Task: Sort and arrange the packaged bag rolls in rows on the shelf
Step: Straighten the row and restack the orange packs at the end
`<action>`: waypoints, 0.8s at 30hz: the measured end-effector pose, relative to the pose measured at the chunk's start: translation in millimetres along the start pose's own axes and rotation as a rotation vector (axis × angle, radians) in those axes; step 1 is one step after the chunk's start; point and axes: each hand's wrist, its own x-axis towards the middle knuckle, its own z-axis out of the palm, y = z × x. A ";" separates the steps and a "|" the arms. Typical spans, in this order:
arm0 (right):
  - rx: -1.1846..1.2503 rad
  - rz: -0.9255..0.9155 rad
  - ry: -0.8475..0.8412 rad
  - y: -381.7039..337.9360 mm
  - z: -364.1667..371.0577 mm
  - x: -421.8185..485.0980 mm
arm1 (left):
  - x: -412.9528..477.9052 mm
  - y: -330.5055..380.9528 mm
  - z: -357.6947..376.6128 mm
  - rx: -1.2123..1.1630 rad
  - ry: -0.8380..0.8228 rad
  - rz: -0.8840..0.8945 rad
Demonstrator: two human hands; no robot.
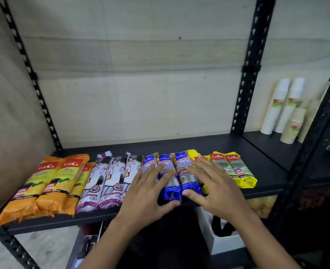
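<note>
1. Blue rolls (pixel 170 191) noted mid-row at shelf (pixel 238 146) front, 6 o'clock.
2. Left hand (pixel 144 191) and right hand (pixel 212 189) laid flat on them, fingers straight, nothing gripped.
3. Judged light, soft, slick-wrapped; best taken around mid-body.

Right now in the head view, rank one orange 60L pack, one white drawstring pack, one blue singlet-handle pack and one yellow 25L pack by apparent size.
1. orange 60L pack
2. white drawstring pack
3. blue singlet-handle pack, partly hidden
4. yellow 25L pack
Blue versus yellow is unsure.
</note>
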 end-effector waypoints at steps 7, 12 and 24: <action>-0.096 0.253 -0.013 66.8 -10.6 -22.6 | 29.7 32.4 13.8 -0.002 -0.051 0.020; -0.078 0.257 -0.070 76.9 1.2 -28.0 | 33.9 36.7 17.1 0.031 -0.131 0.017; -0.033 0.216 -0.042 83.5 6.5 -29.5 | 33.8 39.2 24.8 0.068 -0.094 0.014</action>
